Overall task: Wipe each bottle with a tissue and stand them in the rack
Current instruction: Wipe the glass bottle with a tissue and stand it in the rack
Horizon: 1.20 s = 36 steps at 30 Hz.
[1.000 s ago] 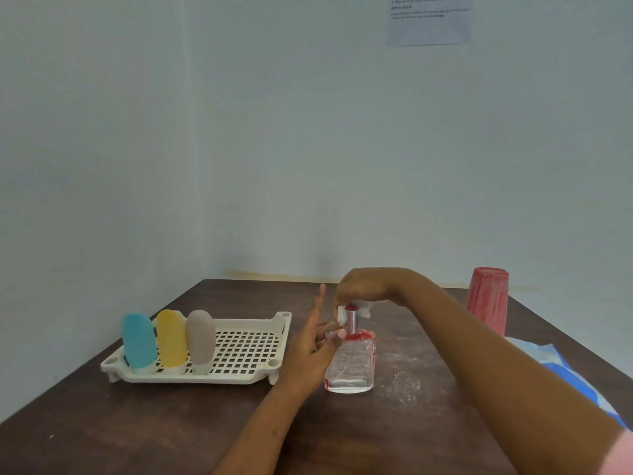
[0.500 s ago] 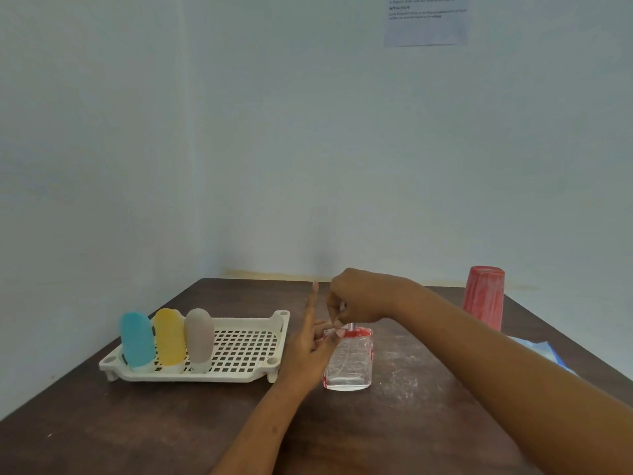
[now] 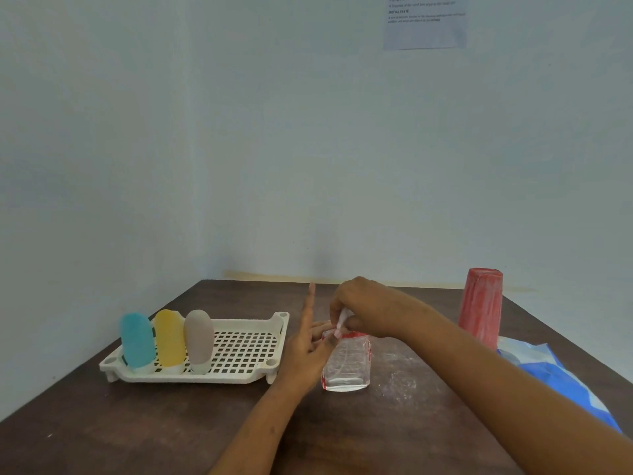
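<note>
Clear bottle [image 3: 347,366] with red neck band stands upright on tabletop [image 3: 137,433], just right of white slotted rack [image 3: 279,323]. Left hand [image 3: 308,351] holds it at the shoulder with bent fingers, index straight up; right hand [image 3: 363,308] above the neck, fingers pinching a white tissue [image 3: 340,320] against the top. Rack holds blue bottle [image 3: 137,341], yellow bottle [image 3: 168,337] and grey bottle [image 3: 198,339], upright side by side at its left end; red cup [image 3: 481,308] upside down at far right, blue bag [image 3: 561,382] near it.
</note>
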Motion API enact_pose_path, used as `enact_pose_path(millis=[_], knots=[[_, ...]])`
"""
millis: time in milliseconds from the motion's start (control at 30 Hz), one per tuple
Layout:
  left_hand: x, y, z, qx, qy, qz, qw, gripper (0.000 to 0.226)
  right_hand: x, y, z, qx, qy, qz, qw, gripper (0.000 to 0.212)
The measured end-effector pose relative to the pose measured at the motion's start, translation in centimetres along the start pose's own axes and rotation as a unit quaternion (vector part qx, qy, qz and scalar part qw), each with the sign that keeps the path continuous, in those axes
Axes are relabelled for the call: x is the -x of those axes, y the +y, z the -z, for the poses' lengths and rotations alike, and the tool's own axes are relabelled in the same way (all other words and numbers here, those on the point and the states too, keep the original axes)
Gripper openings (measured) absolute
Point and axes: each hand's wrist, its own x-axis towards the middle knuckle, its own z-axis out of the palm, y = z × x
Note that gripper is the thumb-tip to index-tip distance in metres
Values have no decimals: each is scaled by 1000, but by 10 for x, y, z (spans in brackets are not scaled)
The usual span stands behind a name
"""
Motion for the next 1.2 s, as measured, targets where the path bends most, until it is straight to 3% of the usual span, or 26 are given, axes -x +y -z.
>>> enact_pose_path(millis=[300,367,500,533,767,900,1067,1200], knots=[[-1,-2,-1,8,-15,-12,1000,80,-3,0,-9,-186,109,-107,971,13],[-1,-3,-1,0,-12,-15,1000,82,0,2,-14,-263,167,-148,939,11],[-1,-6,0,-18,-10,-22,1000,74,17,16,-21,-439,274,-245,820,8],[0,-6,0,-27,-12,-25,999,70,22,20,-24,-443,283,-263,809,9],[2,-1,-2,-76,26,-95,992,60,41,4,-48,-341,294,-234,862,14],[-2,2,-3,-131,19,-141,981,47,41,-4,-57,-316,313,-213,870,22],[-11,12,-4,-132,14,-139,981,45,40,8,-67,-254,276,-200,905,24],[-23,15,0,-113,-20,-122,986,43,44,24,-69,-271,264,-209,902,27]])
